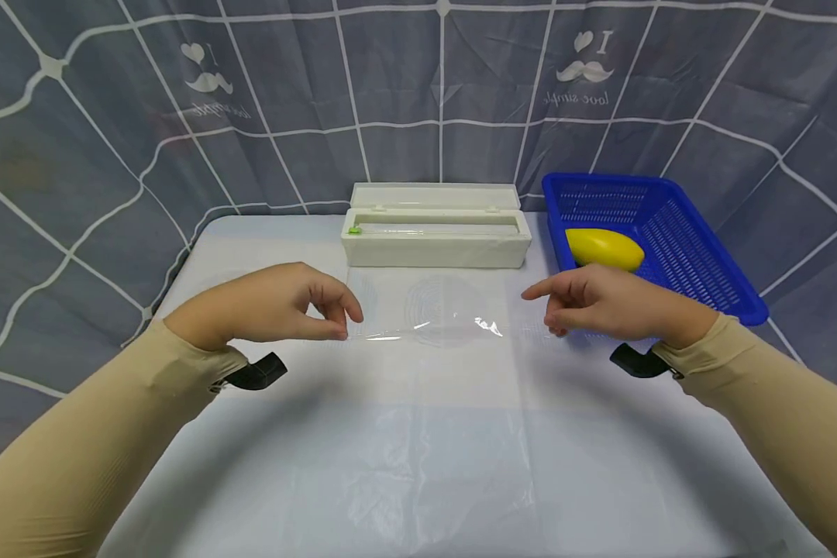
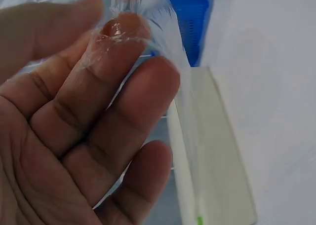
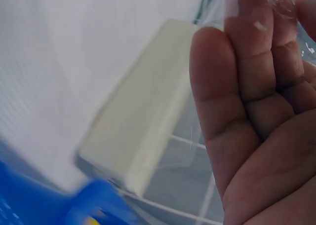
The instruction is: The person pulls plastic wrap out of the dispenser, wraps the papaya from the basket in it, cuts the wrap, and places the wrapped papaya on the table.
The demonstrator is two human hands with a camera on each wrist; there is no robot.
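A clear sheet of cling film point(image 1: 439, 332) stretches between the two hands, in front of a long white dispenser box point(image 1: 435, 252) whose lid is raised. My left hand point(image 1: 286, 306) pinches the film's left edge between thumb and fingers. In the left wrist view, the film point(image 2: 160, 18) clings to a fingertip and runs off toward the box. On the other side, my right hand point(image 1: 593, 302) pinches the right edge, its index finger pointing out. The right wrist view shows film lying over its fingertips point(image 3: 249, 22).
A blue basket point(image 1: 714, 256) stands at the back right, behind the right hand, with a yellow oval fruit point(image 1: 605, 248) in it. White sheeting covers the table point(image 1: 390, 465). A grey checked curtain point(image 1: 390, 85) hangs behind and at the sides.
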